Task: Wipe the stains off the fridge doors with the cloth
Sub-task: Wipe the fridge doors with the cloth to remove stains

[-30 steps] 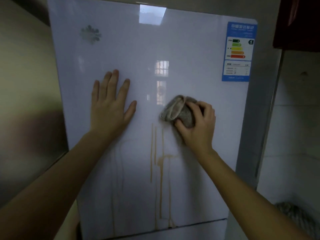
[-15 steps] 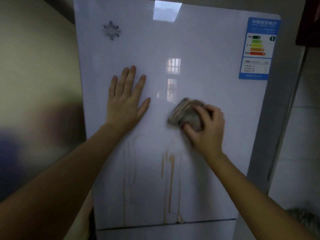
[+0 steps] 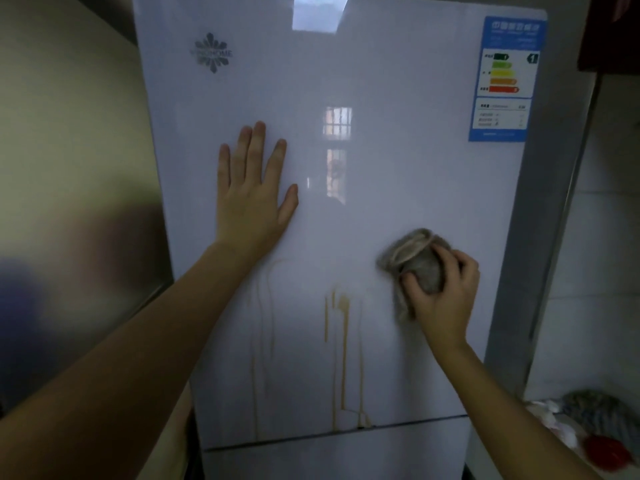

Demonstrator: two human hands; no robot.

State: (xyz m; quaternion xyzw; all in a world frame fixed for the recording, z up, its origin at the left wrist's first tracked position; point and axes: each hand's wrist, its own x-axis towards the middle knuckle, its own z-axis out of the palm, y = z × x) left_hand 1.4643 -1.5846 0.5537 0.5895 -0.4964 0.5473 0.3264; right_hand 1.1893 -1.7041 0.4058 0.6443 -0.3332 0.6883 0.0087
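Observation:
The white upper fridge door fills the view. Brown drip stains run down its lower middle to the seam above the lower door; fainter streaks lie to their left. My right hand grips a bunched grey cloth and presses it on the door, to the right of and slightly above the stains. My left hand lies flat on the door with fingers spread, above the faint streaks.
A blue energy label sticks to the door's top right and a logo to its top left. A wall panel stands at the left. At the lower right lie a grey knitted item and something red.
My right hand has moved the cloth down and to the right across the door. The top of the middle drip stains has been wiped off. My left hand stays flat in place.

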